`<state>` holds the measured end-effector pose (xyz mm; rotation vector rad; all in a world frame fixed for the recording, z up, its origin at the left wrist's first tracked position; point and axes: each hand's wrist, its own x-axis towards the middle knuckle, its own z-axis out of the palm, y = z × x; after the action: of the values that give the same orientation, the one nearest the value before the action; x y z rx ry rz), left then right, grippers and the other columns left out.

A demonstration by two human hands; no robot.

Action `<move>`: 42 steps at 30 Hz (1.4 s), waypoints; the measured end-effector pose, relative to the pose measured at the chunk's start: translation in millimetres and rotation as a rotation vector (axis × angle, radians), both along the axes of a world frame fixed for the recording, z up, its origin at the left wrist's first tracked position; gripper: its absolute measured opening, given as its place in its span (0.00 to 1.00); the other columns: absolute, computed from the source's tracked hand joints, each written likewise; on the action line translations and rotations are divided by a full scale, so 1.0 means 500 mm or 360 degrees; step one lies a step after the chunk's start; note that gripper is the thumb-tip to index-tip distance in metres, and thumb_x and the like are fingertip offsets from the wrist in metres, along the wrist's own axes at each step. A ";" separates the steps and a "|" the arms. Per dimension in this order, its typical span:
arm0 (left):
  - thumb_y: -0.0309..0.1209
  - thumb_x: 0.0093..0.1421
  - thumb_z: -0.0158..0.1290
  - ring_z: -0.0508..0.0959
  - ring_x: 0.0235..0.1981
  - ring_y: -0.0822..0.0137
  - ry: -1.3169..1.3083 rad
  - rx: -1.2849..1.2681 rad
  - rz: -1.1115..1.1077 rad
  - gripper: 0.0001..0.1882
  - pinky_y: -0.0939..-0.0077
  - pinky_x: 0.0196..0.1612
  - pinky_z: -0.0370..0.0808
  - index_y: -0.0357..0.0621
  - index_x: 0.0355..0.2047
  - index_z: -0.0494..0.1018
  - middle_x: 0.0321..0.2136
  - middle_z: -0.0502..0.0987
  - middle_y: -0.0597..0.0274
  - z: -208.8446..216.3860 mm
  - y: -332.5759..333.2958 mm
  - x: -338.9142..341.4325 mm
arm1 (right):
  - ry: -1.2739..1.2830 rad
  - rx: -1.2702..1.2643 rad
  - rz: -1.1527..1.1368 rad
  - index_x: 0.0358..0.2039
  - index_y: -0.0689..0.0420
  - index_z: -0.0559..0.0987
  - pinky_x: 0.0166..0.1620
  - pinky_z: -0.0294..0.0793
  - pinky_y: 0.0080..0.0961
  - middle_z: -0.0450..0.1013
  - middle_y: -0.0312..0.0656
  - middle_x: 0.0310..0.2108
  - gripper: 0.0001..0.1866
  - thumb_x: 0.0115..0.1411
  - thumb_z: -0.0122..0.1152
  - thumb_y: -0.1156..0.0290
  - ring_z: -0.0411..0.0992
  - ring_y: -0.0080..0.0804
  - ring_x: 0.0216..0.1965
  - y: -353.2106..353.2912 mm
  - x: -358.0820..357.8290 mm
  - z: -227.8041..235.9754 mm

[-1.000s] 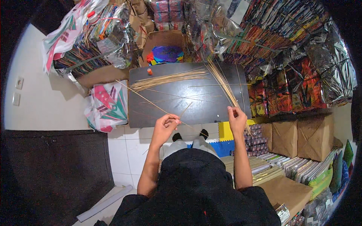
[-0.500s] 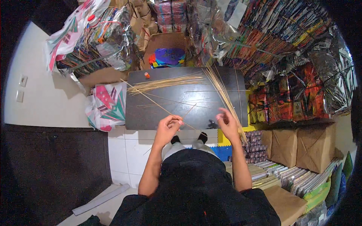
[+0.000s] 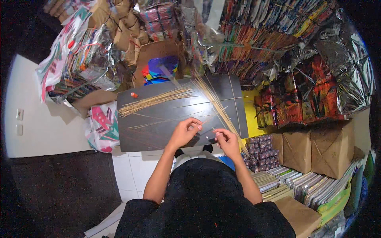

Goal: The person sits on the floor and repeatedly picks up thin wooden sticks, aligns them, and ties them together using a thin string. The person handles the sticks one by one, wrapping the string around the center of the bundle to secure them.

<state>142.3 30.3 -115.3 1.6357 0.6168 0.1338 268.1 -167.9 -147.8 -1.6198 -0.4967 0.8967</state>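
My left hand (image 3: pixel 185 133) is over the near edge of the dark table (image 3: pixel 158 137), its fingertips pinched on a thin bamboo stick whose end shows faintly. To its right, my right hand (image 3: pixel 228 143) is also closed, thumb and finger pressed together on something thin with a small tip showing; its kind is too small to tell. The two hands are apart. A pile of bamboo sticks (image 3: pixel 156 100) lies at the table's left, and a long bundle of sticks (image 3: pixel 217 106) slants down the right side past the near edge. Several single sticks lie scattered between.
A small orange spool (image 3: pixel 134 95) stands near the table's far left corner. Wrapped stacks of colourful sheets (image 3: pixel 254 47) crowd the back and right. Brown paper parcels (image 3: pixel 331 148) and small purple-brown packs (image 3: pixel 262 152) sit right of the table. A printed plastic bag (image 3: pixel 102 127) hangs at left.
The view has turned and shifted. My right hand has come nearer the left and its fingers have closed. The long stick that slanted across from my left hand no longer shows that way.
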 end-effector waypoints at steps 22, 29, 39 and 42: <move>0.36 0.60 0.58 0.82 0.40 0.47 0.0817 0.1203 -0.0238 0.09 0.52 0.42 0.79 0.48 0.37 0.81 0.34 0.83 0.51 -0.177 0.166 0.165 | -0.0588 -0.0513 -0.0654 0.38 0.60 0.85 0.41 0.75 0.30 0.80 0.47 0.32 0.11 0.60 0.62 0.68 0.77 0.35 0.33 -0.030 0.304 -0.242; 0.38 0.60 0.55 0.82 0.37 0.45 0.1022 0.1639 -0.0263 0.10 0.49 0.43 0.76 0.46 0.33 0.81 0.32 0.82 0.46 -0.226 0.190 0.171 | -0.0904 -0.0554 -0.0654 0.38 0.61 0.84 0.37 0.75 0.32 0.80 0.48 0.29 0.10 0.60 0.62 0.68 0.77 0.37 0.30 -0.002 0.314 -0.282; 0.34 0.58 0.57 0.79 0.45 0.52 0.0740 0.1884 0.0172 0.08 0.50 0.47 0.73 0.47 0.36 0.79 0.36 0.80 0.54 -0.243 0.196 0.068 | -0.0903 -0.0696 -0.0516 0.37 0.59 0.83 0.44 0.76 0.41 0.78 0.55 0.34 0.11 0.58 0.62 0.66 0.77 0.52 0.38 0.024 0.298 -0.248; 0.35 0.58 0.57 0.79 0.44 0.50 0.0860 0.1680 0.0181 0.10 0.49 0.46 0.72 0.46 0.38 0.78 0.37 0.80 0.54 -0.226 0.215 0.016 | -0.1203 -0.0782 -0.0587 0.37 0.56 0.82 0.44 0.74 0.44 0.77 0.50 0.35 0.10 0.57 0.64 0.65 0.75 0.50 0.39 0.033 0.277 -0.233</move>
<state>150.4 137.7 -228.3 2.6945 1.1694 0.1027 406.6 -151.5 -264.2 -2.4085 -0.4780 0.0927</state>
